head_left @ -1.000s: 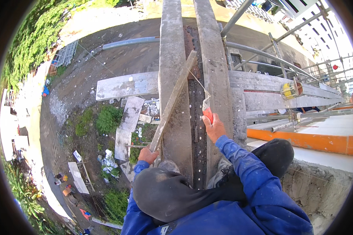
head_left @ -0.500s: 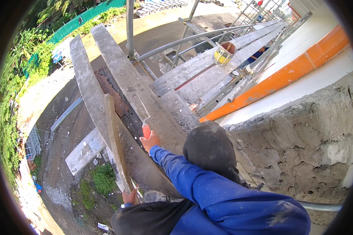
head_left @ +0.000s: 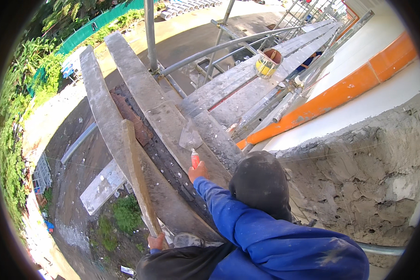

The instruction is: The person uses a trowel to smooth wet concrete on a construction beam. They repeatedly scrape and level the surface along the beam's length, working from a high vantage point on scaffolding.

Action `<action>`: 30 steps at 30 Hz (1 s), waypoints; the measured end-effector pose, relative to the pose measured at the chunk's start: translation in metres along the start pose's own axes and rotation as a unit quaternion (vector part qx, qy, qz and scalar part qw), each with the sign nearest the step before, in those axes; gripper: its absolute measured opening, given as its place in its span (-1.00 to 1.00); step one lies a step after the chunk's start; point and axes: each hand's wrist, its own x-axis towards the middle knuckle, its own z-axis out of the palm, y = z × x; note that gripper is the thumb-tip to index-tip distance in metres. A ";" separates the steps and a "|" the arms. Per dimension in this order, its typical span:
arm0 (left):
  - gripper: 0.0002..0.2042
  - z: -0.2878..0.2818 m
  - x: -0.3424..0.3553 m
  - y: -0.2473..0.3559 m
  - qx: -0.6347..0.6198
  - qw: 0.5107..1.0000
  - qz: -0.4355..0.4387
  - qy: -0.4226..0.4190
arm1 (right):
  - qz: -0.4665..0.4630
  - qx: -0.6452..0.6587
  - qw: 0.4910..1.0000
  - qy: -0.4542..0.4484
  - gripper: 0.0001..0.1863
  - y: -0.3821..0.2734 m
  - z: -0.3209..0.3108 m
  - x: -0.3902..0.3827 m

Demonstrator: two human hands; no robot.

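Observation:
My right hand (head_left: 197, 171) is closed on the red handle of a trowel (head_left: 194, 158), whose grey, mortar-stained blade (head_left: 190, 137) lies over the right-hand plank (head_left: 149, 93). My left hand (head_left: 156, 241) grips the lower end of a long, narrow batten (head_left: 140, 177), which slants up along the left-hand plank (head_left: 95, 84). A dark gap with white flecks and reddish material runs between the two planks. My knees and blue sleeves fill the lower part of the view.
Scaffold tubes (head_left: 219, 46) and boards (head_left: 238, 102) carry a stained yellow bucket (head_left: 267, 65). An orange band (head_left: 331, 98) runs along the right wall, above rough plaster (head_left: 354, 182). A co-worker (head_left: 308, 60) is partly visible below. The ground (head_left: 70, 196) lies far below on the left.
The view has swung right toward the wall. Since half a second ago my right hand has shifted right with the trowel, whose blade now shows broad face up. My left hand still holds the batten.

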 end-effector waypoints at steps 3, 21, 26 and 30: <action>-0.58 0.006 -0.004 0.009 -0.022 1.000 0.008 -0.012 | 0.022 -0.078 0.997 0.009 -0.45 0.007 -0.019 0.004; -0.61 0.007 -0.017 0.032 -0.036 0.999 0.002 -0.026 | 0.027 -0.098 0.995 -0.024 -0.39 0.010 -0.036 0.010; -0.61 0.009 -0.011 0.021 -0.054 0.998 0.016 -0.029 | 0.012 -0.091 0.995 -0.033 -0.37 0.017 -0.036 0.011; -0.56 0.010 -0.014 0.019 -0.115 0.992 0.023 -0.046 | 0.038 -0.127 0.991 -0.014 -0.37 0.013 -0.045 0.013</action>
